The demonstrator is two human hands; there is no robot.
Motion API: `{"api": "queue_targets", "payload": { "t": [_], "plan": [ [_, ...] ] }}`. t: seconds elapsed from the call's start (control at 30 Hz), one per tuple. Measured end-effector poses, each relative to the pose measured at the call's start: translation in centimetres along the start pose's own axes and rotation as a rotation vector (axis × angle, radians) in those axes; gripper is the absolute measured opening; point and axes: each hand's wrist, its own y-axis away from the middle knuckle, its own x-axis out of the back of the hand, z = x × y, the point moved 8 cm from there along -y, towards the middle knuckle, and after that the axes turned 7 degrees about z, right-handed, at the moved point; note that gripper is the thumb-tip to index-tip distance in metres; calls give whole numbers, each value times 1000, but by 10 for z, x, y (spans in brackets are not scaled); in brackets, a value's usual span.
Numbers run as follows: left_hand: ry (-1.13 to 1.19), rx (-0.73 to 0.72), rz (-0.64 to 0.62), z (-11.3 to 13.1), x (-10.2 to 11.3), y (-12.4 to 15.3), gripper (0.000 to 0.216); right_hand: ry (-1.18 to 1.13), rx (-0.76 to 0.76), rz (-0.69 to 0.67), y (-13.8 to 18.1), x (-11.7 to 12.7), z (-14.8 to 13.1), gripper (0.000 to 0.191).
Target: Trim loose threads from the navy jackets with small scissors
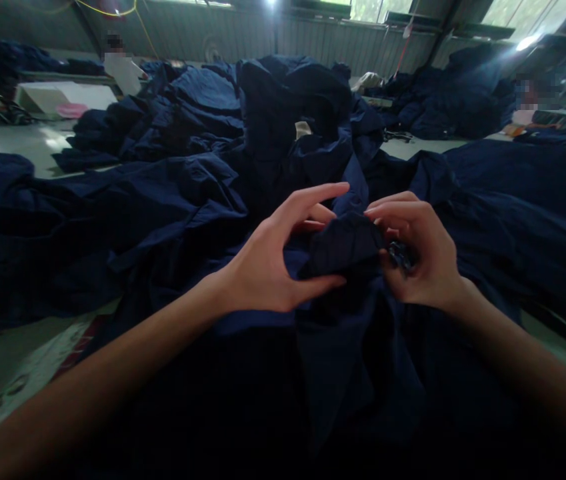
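Observation:
A navy-blue garment point(347, 243) is spread in front of me, with a folded part raised between my hands. My left hand point(283, 257) curves around the left side of this fold, thumb in front and some fingertips behind the cloth. Its index finger stretches out above the fold. My right hand point(423, 247) pinches the fold's right edge with bent fingers. Inside its curled fingers sits a small dark, shiny object point(400, 257), too blurred to name. A pale label point(303, 130) shows on the garment farther back.
Heaps of navy cloth point(203, 100) lie behind and to both sides. One person point(123, 67) is at the back left, another point(525, 110) at the far right. A white box point(43, 100) and a pink item point(71, 111) stand at left. A patterned cloth point(27, 380) lies lower left.

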Motion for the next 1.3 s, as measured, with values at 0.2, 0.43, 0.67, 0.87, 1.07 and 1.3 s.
{"api": "queue_targets", "payload": {
  "t": [0.2, 0.43, 0.67, 0.87, 1.07, 1.3],
  "plan": [
    [92, -14, -41, 30, -11, 3, 78, -178, -96, 4, -4, -7, -1, 23],
    [-50, -31, 54, 32, -4, 0, 49, -376, -272, -224, -2, -13, 9, 39],
    [-224, -12, -49, 33, -11, -1, 37, -215, -219, -200, -8, -2, -11, 41],
    [-282, -61, 6, 39, -8, 3, 43, -126, -109, -207, -7, -13, -28, 36],
    [-180, -137, 94, 40, -5, 8, 58, -83, 27, -127, -8, -2, -35, 38],
    [-165, -45, 14, 24, -3, -6, 52, -128, 19, -37, -11, 4, -36, 22]
  ]
}}
